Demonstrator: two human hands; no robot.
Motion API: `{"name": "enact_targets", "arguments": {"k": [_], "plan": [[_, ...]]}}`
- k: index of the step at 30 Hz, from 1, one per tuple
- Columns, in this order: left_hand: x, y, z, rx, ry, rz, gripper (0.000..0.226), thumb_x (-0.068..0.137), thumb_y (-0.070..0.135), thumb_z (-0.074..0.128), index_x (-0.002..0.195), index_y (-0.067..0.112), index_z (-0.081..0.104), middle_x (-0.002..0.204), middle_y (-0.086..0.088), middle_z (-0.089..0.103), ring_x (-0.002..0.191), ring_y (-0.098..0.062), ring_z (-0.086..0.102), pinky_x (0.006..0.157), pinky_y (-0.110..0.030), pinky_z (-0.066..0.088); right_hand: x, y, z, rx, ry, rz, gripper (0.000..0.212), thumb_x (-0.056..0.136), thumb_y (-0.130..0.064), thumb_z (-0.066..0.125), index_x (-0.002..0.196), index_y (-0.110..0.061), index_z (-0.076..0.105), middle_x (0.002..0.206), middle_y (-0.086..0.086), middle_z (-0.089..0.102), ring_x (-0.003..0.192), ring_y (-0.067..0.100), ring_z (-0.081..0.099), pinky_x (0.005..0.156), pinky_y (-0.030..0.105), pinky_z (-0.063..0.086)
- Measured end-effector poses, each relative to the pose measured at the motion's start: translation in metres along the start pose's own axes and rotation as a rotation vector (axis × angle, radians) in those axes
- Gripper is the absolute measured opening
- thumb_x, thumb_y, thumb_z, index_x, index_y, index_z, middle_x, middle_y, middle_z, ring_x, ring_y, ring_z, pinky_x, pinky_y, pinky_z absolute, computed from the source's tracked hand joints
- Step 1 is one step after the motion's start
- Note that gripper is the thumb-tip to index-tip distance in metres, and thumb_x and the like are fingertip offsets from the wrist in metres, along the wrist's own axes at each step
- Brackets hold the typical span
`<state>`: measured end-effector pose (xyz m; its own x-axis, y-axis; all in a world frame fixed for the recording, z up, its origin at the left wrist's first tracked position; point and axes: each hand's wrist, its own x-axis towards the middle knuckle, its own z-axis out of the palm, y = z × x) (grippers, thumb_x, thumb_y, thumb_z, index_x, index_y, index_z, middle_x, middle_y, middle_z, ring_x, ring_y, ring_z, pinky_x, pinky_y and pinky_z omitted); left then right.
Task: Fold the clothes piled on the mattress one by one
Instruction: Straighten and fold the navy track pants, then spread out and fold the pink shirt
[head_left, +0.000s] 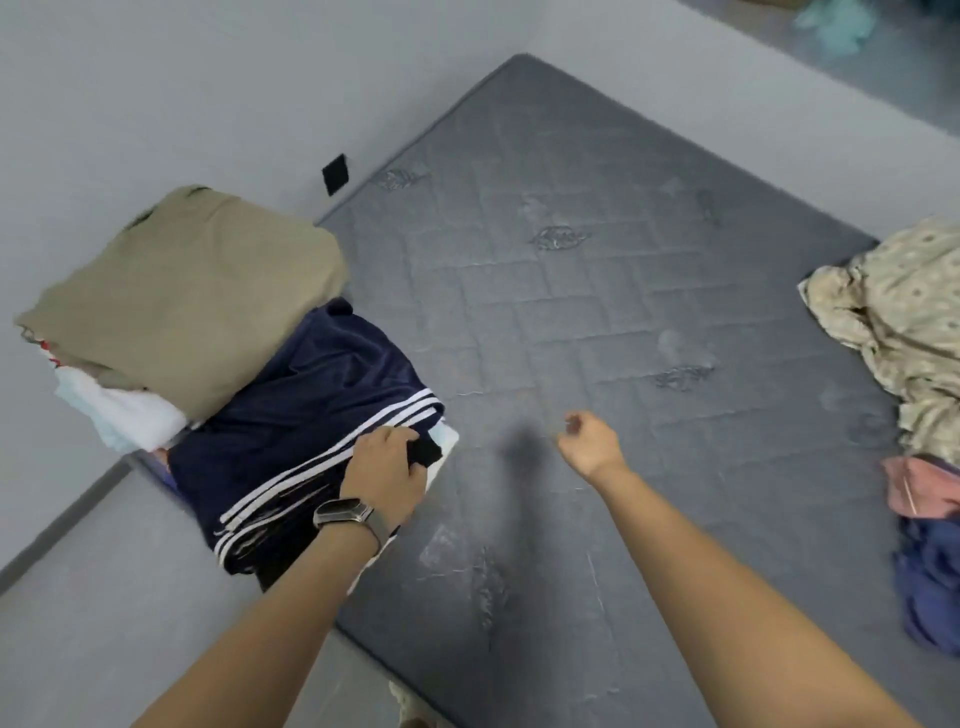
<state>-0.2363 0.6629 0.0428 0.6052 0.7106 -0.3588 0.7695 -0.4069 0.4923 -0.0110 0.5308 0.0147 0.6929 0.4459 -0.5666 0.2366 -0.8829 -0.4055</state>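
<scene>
- Head view: the left hand (383, 470) rests on the navy shorts (306, 410), its fingers curled round a dark fold of cloth at the shorts' near-right corner; a watch (345, 513) sits on that wrist.
- The navy shorts, with white side stripes, lie folded at the left edge of the grey mattress (571, 291), directly under and beyond the left hand.
- Beyond and to the left of that hand, a folded tan garment (187, 296) lies on top of a stack, overlapping the far edge of the shorts.
- White cloth (130, 415) shows beneath the tan garment, left of the left hand.
- The right hand (589, 441) hangs over the bare mattress, well right of the left hand, fingers loosely curled and holding nothing.
- Far to the right of the right hand, at the mattress edge, a crumpled cream patterned cloth (893, 322) lies in a heap.
- Nearer than that heap, still right of the right hand, a pink piece (919, 488) touches a dark blue piece (930, 582) below it, both unfolded.
- No container shows in this view; the clothes lie straight on the mattress.
</scene>
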Motion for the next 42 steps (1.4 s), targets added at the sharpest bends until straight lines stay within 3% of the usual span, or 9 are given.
{"name": "enact_targets", "arguments": {"k": [6,12,18,22,25,28,32,37,42], "plan": [[-0.020,0.160,0.097,0.114,-0.286,0.166,0.045,0.093,0.018,0.050,0.137,0.017,0.045,0.136,-0.010,0.052,0.126,-0.026,0.048,0.101,-0.029,0.036,-0.041,0.219,-0.106,0.126,0.105,0.295,0.037,0.089,-0.014,0.061,0.124,-0.004,0.058,0.123,0.016,0.064,0.119,0.029,0.057,0.096,0.027,0.040],[-0.090,0.311,0.233,0.208,-0.469,0.293,0.040,0.093,0.017,0.050,0.133,0.014,0.048,0.126,-0.009,0.060,0.118,-0.027,0.055,0.098,-0.030,0.042,-0.112,0.435,-0.181,0.172,0.163,0.463,0.025,0.090,-0.012,0.058,0.111,0.001,0.065,0.116,0.019,0.066,0.114,0.033,0.058,0.090,0.029,0.043],[-0.150,0.432,0.345,0.251,-0.619,0.381,0.036,0.091,0.016,0.053,0.127,0.015,0.054,0.117,-0.002,0.065,0.112,-0.020,0.059,0.096,-0.022,0.041,-0.157,0.605,-0.240,0.276,0.249,0.613,0.013,0.095,-0.014,0.051,0.091,-0.007,0.061,0.116,0.022,0.065,0.111,0.037,0.058,0.088,0.030,0.043],[-0.163,0.481,0.405,0.279,-0.630,0.404,0.033,0.090,0.014,0.054,0.124,0.016,0.057,0.112,-0.001,0.068,0.107,-0.017,0.062,0.092,-0.019,0.040,-0.157,0.690,-0.259,0.327,0.294,0.686,0.022,0.092,-0.013,0.054,0.106,-0.001,0.067,0.117,0.021,0.066,0.114,0.036,0.058,0.091,0.030,0.042],[-0.157,0.504,0.437,0.330,-0.649,0.421,0.034,0.090,0.016,0.054,0.124,0.018,0.056,0.110,0.001,0.067,0.104,-0.017,0.063,0.090,-0.020,0.042,-0.140,0.729,-0.264,0.335,0.301,0.682,0.026,0.091,-0.012,0.056,0.112,0.001,0.064,0.123,0.022,0.063,0.118,0.037,0.056,0.093,0.031,0.040],[-0.146,0.538,0.477,0.349,-0.675,0.451,0.034,0.091,0.015,0.053,0.125,0.018,0.056,0.099,0.004,0.062,0.103,-0.018,0.063,0.087,-0.018,0.041,-0.111,0.763,-0.271,0.337,0.310,0.637,0.013,0.090,-0.011,0.058,0.101,-0.007,0.063,0.126,0.020,0.061,0.120,0.035,0.054,0.093,0.030,0.039],[-0.136,0.571,0.533,0.337,-0.725,0.471,0.035,0.090,0.013,0.054,0.125,0.018,0.055,0.089,0.008,0.056,0.094,-0.018,0.062,0.085,-0.018,0.042,-0.067,0.800,-0.269,0.334,0.331,0.572,0.039,0.090,-0.014,0.057,0.126,0.000,0.051,0.121,0.020,0.061,0.115,0.035,0.056,0.087,0.034,0.042],[-0.128,0.565,0.591,0.399,-0.785,0.469,0.036,0.090,0.015,0.053,0.125,0.024,0.054,0.085,0.011,0.058,0.092,-0.015,0.061,0.087,-0.021,0.045,-0.006,0.840,-0.270,0.230,0.301,0.472,0.072,0.086,-0.018,0.055,0.150,-0.029,0.025,0.124,0.019,0.055,0.110,0.040,0.051,0.082,0.040,0.044],[-0.125,0.522,0.617,0.354,-0.788,0.431,0.032,0.090,0.010,0.055,0.115,0.029,0.051,0.078,0.020,0.051,0.076,-0.004,0.060,0.087,-0.019,0.046,0.060,0.865,-0.292,0.452,0.358,0.474,0.071,0.084,-0.017,0.053,0.149,-0.036,0.030,0.149,0.010,0.040,0.134,0.036,0.037,0.109,0.043,0.034]]}}
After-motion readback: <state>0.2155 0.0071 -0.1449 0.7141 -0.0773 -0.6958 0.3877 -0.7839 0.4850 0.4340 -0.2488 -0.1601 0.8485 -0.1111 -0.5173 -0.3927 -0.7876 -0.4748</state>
